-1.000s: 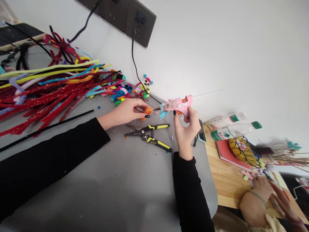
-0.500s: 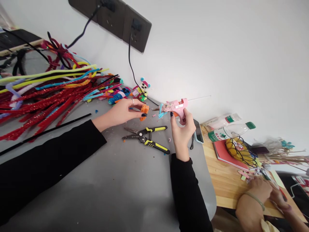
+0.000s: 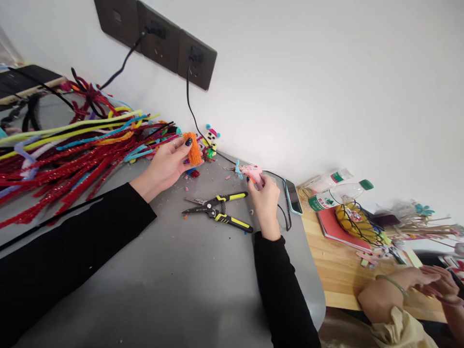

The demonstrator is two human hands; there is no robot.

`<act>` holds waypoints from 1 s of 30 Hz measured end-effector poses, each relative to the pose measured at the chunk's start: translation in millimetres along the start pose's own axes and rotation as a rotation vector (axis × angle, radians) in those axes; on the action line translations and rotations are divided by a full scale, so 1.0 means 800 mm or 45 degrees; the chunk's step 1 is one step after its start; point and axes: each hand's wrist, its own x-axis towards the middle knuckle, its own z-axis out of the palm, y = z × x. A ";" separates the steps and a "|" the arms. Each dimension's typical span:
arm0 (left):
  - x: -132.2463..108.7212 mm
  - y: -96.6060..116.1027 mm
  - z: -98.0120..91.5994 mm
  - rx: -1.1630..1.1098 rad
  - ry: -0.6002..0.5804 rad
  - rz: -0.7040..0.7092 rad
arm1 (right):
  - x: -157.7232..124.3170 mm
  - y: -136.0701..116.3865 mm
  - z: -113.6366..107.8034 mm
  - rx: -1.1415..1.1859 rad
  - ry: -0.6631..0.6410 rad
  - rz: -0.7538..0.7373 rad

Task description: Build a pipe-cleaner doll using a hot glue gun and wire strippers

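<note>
Here, spread pliers (image 3: 209, 208) lie unheld between both hands' fingers; the right hand (image 3: 266, 203) closes round the glue gun (image 3: 253, 172); the left hand (image 3: 165, 165) pinches the orange piece (image 3: 195, 153) at its fingertips, seemingly shaped, not yet visibly joined to anything.

Is gray tbl (image 3: 174, 290) w/ rounded corner. Bears blk/yel pliers (image 3: 209, 209), spread open; small scraps (image 3: 185, 217) nr tips; phone (image 3: 294, 197) nr R edge; pile of fuzzy stems (image 3: 92, 157) at L. Has wood tbl (image 3: 328, 258) alongside, carrying red notebook (image 3: 330, 224).
</note>
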 end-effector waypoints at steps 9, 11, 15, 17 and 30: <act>0.005 0.006 0.001 -0.163 0.173 -0.023 | 0.001 0.019 0.000 -0.114 -0.013 -0.115; 0.007 0.007 -0.001 -0.164 0.189 0.022 | 0.002 0.000 -0.004 -0.011 0.130 -0.202; 0.012 0.006 -0.006 -0.123 0.214 0.052 | -0.002 -0.076 0.018 0.248 -0.294 -0.500; 0.014 0.006 -0.010 -0.053 0.201 0.070 | -0.006 -0.116 0.040 0.193 -0.519 -0.605; 0.006 0.004 -0.008 0.256 -0.085 0.029 | 0.002 -0.099 0.042 0.693 -0.463 -0.229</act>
